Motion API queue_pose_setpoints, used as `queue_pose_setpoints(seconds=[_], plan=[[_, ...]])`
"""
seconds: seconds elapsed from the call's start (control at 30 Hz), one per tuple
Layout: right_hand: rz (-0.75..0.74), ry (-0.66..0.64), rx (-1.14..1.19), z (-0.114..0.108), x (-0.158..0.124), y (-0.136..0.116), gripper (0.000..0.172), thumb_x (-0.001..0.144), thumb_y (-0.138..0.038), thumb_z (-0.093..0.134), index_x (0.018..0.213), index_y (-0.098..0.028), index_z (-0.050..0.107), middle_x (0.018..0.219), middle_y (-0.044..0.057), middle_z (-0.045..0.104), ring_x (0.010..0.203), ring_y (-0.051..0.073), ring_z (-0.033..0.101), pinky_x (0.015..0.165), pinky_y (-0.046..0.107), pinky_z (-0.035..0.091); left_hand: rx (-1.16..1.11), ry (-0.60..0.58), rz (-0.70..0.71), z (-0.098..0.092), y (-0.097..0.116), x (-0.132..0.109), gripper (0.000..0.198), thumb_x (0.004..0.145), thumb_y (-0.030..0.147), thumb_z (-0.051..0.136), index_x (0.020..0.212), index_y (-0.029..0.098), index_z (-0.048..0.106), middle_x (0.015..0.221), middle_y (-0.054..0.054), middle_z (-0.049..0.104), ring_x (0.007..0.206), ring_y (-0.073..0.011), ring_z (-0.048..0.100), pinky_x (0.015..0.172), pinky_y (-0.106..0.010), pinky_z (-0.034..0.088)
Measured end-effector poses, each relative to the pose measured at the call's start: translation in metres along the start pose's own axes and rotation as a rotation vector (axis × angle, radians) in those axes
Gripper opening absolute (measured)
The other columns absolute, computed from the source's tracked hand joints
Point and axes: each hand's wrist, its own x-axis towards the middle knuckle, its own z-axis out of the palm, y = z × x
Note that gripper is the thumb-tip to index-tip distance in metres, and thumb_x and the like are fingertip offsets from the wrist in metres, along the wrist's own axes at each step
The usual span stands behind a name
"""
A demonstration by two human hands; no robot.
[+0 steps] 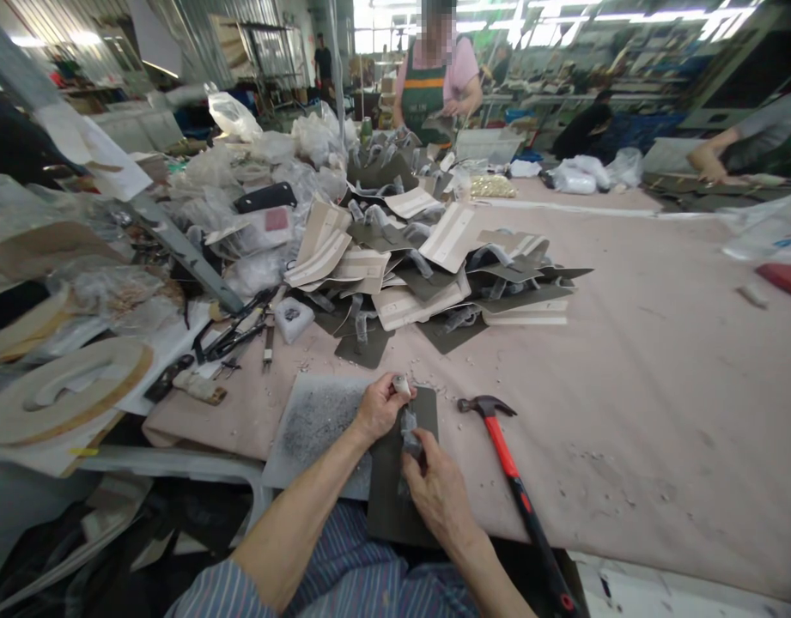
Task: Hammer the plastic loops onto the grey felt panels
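Observation:
A dark olive flat panel [390, 498] lies in front of me, reaching past the table's front edge toward my lap. Along its middle runs a handle-like strip wrapped in clear plastic [409, 427]. My left hand [378, 407] is closed around a small white, round-ended piece [401, 384] at the panel's far end; its kind does not show. Lower down, my right hand [437, 487] has its thumb and fingers closed on the plastic-wrapped strip. Under the panel's left side is a grey, pitted board [314, 421]. A claw hammer [501, 438] with a red and black handle rests to the right.
A heap of similar panels [427, 275] with wrapped strips sits ahead. At left are hand tools [240, 330], a large tape roll [66, 390], plastic bags and a slanted metal post [182, 253]. Small bits dot the cloth-covered table [640, 369]. An aproned person [437, 86] stands across; another person's arm [723, 150] is at right.

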Motion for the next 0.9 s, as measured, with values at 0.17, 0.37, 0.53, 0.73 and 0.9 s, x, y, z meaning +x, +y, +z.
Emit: queue_pose_setpoints(seconds=[0.17, 0.37, 0.53, 0.73, 0.9], plan=[[0.021, -0.018, 0.048, -0.001, -0.001, 0.0, 0.032, 0.092, -0.032, 0.045, 0.119, -0.019, 0.056, 0.089, 0.006, 0.067, 0.074, 0.02, 0.062, 0.064, 0.028, 0.042, 0.014, -0.021, 0.003, -0.002, -0.001, 0.003, 0.014, 0.082, 0.024, 0.065, 0.093, 0.015, 0.06, 0.09, -0.006, 0.073, 0.086, -0.0191, 0.07, 0.083, -0.03, 0.053], [0.037, -0.128, 0.205, -0.021, -0.003, -0.006, 0.043, 0.09, -0.037, 0.05, 0.129, -0.02, 0.051, 0.081, 0.001, 0.064, 0.067, 0.017, 0.058, 0.062, 0.027, 0.044, 0.135, -0.101, 0.028, -0.005, 0.005, 0.007, 0.013, 0.081, 0.02, 0.062, 0.094, 0.017, 0.059, 0.087, -0.004, 0.072, 0.084, -0.0185, 0.068, 0.08, -0.029, 0.052], [0.038, 0.208, -0.036, -0.071, -0.004, 0.042, 0.048, 0.091, -0.051, 0.046, 0.121, -0.015, 0.058, 0.109, 0.013, 0.064, 0.094, 0.026, 0.06, 0.084, 0.038, 0.047, 0.462, -0.141, 0.201, -0.003, 0.007, -0.006, 0.017, 0.084, 0.015, 0.053, 0.097, 0.019, 0.064, 0.091, -0.003, 0.072, 0.086, -0.018, 0.066, 0.08, -0.027, 0.049], [0.344, 0.072, -0.574, -0.101, -0.018, 0.111, 0.036, 0.092, -0.039, 0.04, 0.107, -0.012, 0.059, 0.095, 0.017, 0.065, 0.089, 0.029, 0.063, 0.077, 0.038, 0.045, 0.443, -0.099, 0.206, 0.0, 0.007, -0.007, 0.016, 0.084, 0.014, 0.053, 0.095, 0.019, 0.063, 0.09, -0.003, 0.071, 0.085, -0.018, 0.066, 0.08, -0.026, 0.049], [0.4, -0.071, -0.465, -0.086, -0.027, 0.097, 0.017, 0.09, -0.033, 0.041, 0.088, -0.02, 0.052, 0.079, 0.009, 0.063, 0.077, 0.024, 0.064, 0.069, 0.032, 0.042, 0.419, -0.111, 0.217, -0.002, 0.005, -0.006, 0.015, 0.082, 0.013, 0.054, 0.092, 0.018, 0.064, 0.088, -0.002, 0.071, 0.084, -0.0179, 0.066, 0.08, -0.026, 0.049]])
